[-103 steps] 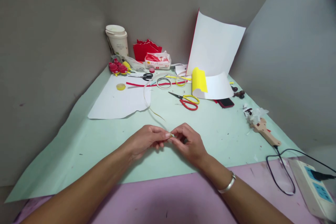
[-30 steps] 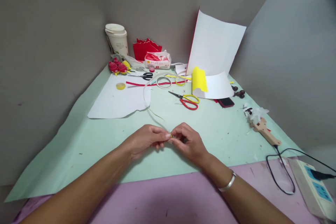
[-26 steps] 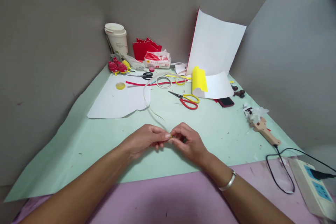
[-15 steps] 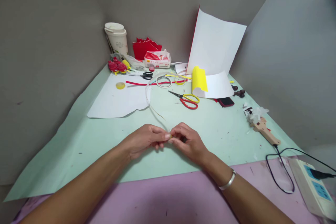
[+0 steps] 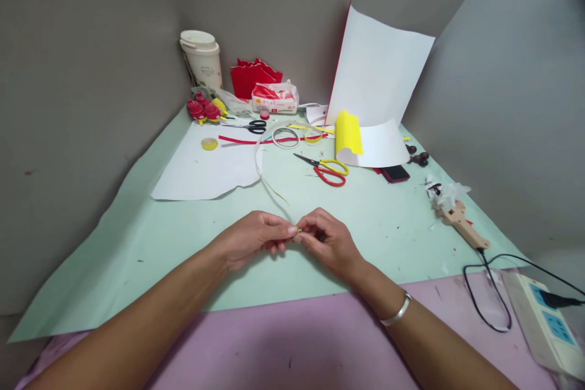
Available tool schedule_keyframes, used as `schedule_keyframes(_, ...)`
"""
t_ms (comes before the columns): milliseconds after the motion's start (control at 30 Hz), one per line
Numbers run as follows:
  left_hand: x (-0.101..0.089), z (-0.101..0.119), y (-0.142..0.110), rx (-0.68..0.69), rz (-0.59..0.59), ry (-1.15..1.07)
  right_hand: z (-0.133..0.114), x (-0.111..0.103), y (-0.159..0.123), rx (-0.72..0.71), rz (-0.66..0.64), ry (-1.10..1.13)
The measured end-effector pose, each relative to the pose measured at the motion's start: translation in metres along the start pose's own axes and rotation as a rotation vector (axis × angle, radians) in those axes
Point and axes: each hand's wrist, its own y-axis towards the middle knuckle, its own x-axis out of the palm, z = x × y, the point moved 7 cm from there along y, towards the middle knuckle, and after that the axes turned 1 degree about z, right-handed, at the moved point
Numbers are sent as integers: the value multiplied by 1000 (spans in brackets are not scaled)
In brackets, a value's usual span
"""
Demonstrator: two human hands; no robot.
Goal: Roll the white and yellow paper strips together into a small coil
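Note:
Both of my hands meet fingertip to fingertip over the pale green sheet. My left hand is closed, its thumb and fingers pinching the near end of a thin pale strip. Close against it, my right hand pinches the same spot, where a tiny bit of yellow shows between the fingertips. What exactly is there is mostly hidden by the fingers. From my fingers the strip loops up and away, past the white paper's edge. Beyond the hands lie scissors with one yellow and one red handle.
At the back stand a white lidded cup and a tissue pack. White paper lies left, with a yellow tape roll on it. On the right are a phone, a corded glue gun and a power strip.
The hands stay pinched together in nearly the same place. A little more yellow shows between the fingertips. The whole view has shifted slightly, with the table things sitting a bit higher.

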Motion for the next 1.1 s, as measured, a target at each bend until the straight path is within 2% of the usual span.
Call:
schedule_keyframes(167, 1, -1, 1, -3, -20, -21, 4, 1, 1, 50, -37, 48)
schedule_keyframes(500, 1, 3, 1, 13, 53, -2, -2, -3, -1, -32, 65, -77)
schedule_keyframes(1100, 2, 0, 0, -24, -22, -3, 2, 1, 0, 39, -52, 18)
